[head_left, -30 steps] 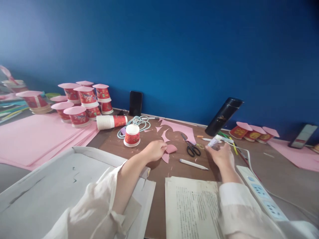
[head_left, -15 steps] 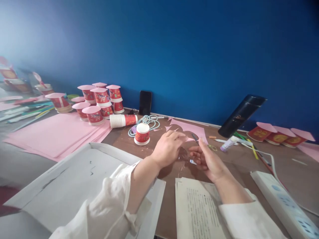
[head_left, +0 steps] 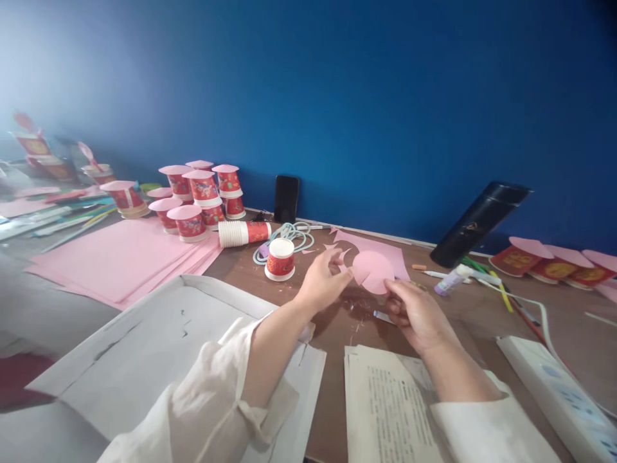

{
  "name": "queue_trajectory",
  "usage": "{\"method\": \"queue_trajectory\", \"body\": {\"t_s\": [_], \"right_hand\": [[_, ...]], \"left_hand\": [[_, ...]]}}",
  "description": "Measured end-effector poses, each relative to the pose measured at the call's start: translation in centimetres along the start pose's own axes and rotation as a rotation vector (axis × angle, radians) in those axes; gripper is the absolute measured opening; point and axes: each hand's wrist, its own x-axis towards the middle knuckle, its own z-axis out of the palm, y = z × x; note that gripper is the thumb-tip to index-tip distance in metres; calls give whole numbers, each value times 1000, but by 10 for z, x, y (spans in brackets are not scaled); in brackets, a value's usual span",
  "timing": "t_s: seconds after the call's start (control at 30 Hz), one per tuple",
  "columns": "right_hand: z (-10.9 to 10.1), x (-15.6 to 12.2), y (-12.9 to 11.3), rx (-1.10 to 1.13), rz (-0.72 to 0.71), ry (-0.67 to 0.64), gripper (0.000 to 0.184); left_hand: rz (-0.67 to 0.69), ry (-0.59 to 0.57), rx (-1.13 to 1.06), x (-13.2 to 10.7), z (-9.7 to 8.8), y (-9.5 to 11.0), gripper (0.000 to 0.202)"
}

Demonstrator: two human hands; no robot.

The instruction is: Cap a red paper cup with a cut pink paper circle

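A pink paper disc with a slit cut in from its edge is held up between my two hands. My left hand pinches its left edge near the slit. At the lower right edge, my right hand grips it between thumb and fingers. Behind the disc lies a pink sheet with a round cut-out, beside small pink scraps. A red paper cup stands upside down to the left of my left hand. Under my right hand a small white and blue item partly shows.
Red cups topped with pink discs stand at left behind stacked pink paper. A nested cup stack lies near a coiled cable. A black flask, glue stick and power strip are at right; printed sheets in front.
The pink disc has turned its flat face into view between my hands. My right fingers now pinch its edge. The view has shifted slightly.
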Motion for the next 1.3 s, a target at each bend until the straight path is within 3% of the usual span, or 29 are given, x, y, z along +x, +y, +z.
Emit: {"method": "queue_trajectory", "body": {"t_s": [0.07,0.13,0.3,0.5,0.63,0.73,0.87,1.07,1.3], "right_hand": [[0,-1,0,-22,-13,-21,31],[0,-2,0,-31,-19,-42,31],[-2,-1,-1,68,4,-70,29],[-3,2,-3,209,49,-69,30],[-1,-1,-4,128,41,-86,29],[-4,-2,-1,-89,19,-25,31],[-11,0,3,-440,-45,-34,34],[-17,1,5,-568,-54,-61,26],[-22,3,6,-803,-157,-69,21]], "left_hand": [[-200,-123,-174,2,-1,-1,34],[-314,-213,-346,2,0,-1,23],[-382,-279,-631,1,1,-1,21],[-431,-349,-707,3,-1,-1,23],[-306,-290,-351,2,-5,2,12],[-49,-231,75,-1,-7,4,11],[235,-288,446,-5,-5,2,19],[409,-342,663,-7,-1,-2,19],[422,-421,772,-8,1,-3,22]]}}
